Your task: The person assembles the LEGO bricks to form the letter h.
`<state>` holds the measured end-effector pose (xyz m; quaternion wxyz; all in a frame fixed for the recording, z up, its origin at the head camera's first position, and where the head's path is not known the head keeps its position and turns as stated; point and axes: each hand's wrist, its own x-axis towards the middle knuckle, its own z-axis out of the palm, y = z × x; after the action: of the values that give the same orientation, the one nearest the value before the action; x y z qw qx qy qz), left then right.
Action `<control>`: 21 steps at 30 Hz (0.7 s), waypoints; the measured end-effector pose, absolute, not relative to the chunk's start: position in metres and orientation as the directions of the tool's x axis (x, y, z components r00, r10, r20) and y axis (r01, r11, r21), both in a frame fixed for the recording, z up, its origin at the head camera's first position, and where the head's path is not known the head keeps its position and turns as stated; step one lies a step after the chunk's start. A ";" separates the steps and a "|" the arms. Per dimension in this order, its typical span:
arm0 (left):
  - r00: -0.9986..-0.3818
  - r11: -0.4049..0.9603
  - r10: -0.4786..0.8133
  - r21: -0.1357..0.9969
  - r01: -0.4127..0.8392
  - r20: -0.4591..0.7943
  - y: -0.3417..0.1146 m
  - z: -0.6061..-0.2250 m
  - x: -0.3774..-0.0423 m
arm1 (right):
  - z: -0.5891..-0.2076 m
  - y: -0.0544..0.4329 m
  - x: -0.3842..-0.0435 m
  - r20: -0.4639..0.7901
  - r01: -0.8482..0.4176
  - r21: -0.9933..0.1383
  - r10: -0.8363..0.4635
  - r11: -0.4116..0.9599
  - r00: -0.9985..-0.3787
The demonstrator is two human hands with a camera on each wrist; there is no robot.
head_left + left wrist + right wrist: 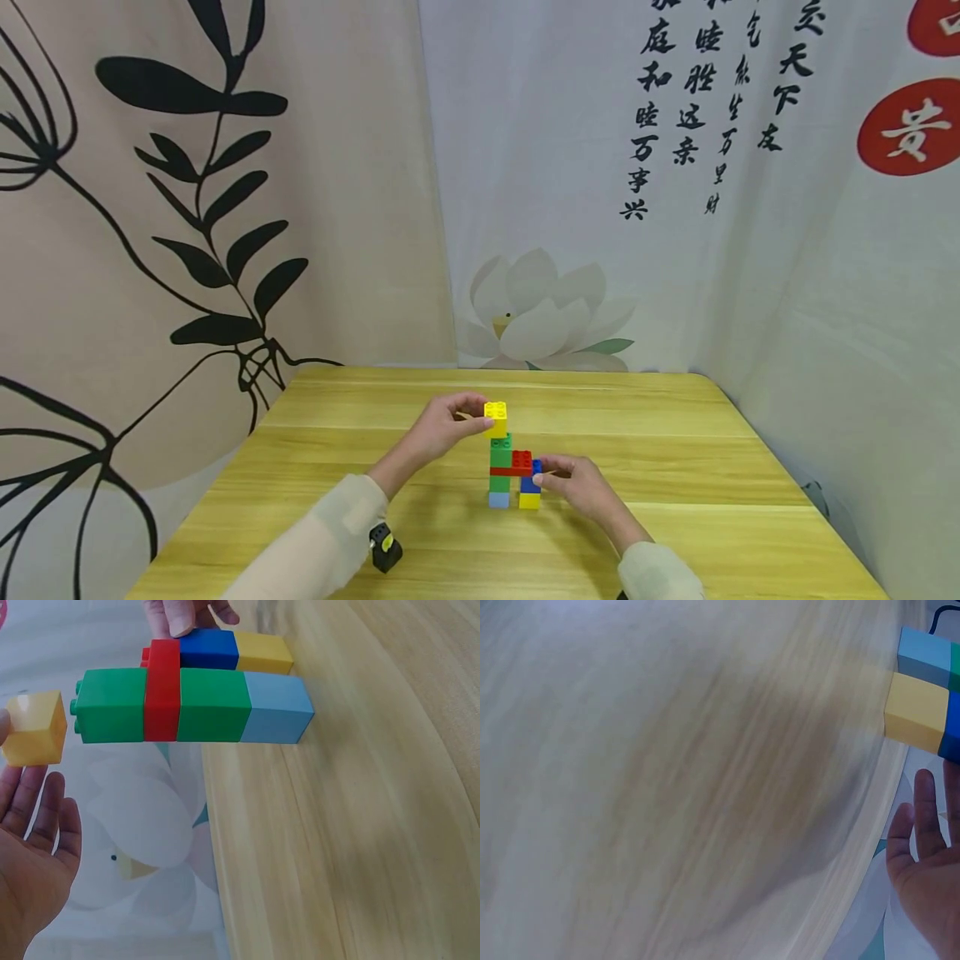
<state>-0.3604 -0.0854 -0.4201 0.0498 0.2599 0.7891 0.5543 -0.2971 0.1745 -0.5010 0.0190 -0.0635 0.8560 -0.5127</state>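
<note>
My left hand (pixel 444 429) pinches a yellow building block (pixel 496 410) above the left column of a small block structure. In the left wrist view a gap separates that block from the studded top of the upper green block (pixel 112 706). Below it are a red block (pixel 163 697), the lower green block (pixel 214 705) and a light-blue block (pixel 277 709) on the table. Beside them a blue block (pixel 208 649) stands on another yellow block (pixel 264 652), under the red one. My right hand (pixel 579 485) holds the blue block between thumb and fingers.
The structure stands on a wooden table (pixel 337 533), toward its middle. Printed curtains (pixel 360 208) hang behind and beside the table. A black wrist device (pixel 386 547) sits at the left sleeve.
</note>
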 end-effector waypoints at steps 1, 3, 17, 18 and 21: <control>-0.860 0.249 0.465 0.902 0.353 0.208 -0.085 -0.421 -0.360 | -0.501 0.174 -0.297 0.033 -0.089 -0.881 -0.128 0.465 -0.991; -0.859 0.246 0.469 0.903 0.353 0.208 -0.084 -0.422 -0.360 | -0.501 0.174 -0.297 0.033 -0.088 -0.882 -0.127 0.462 -0.991; -0.828 0.248 0.514 0.885 0.393 0.224 -0.082 -0.426 -0.357 | -0.499 0.173 -0.296 0.024 -0.082 -0.885 -0.131 0.458 -0.991; -0.828 0.250 0.515 0.884 0.395 0.224 -0.082 -0.427 -0.357 | -0.498 0.173 -0.296 0.024 -0.082 -0.885 -0.131 0.459 -0.991; -0.824 0.258 0.520 0.879 0.402 0.225 -0.081 -0.428 -0.358 | -0.499 0.173 -0.296 0.022 -0.078 -0.885 -0.127 0.459 -0.992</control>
<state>-0.3580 -0.0813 -0.4281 0.0549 0.2913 0.7911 0.5350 -0.2956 0.1727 -0.4985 0.0236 -0.0600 0.8538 -0.5166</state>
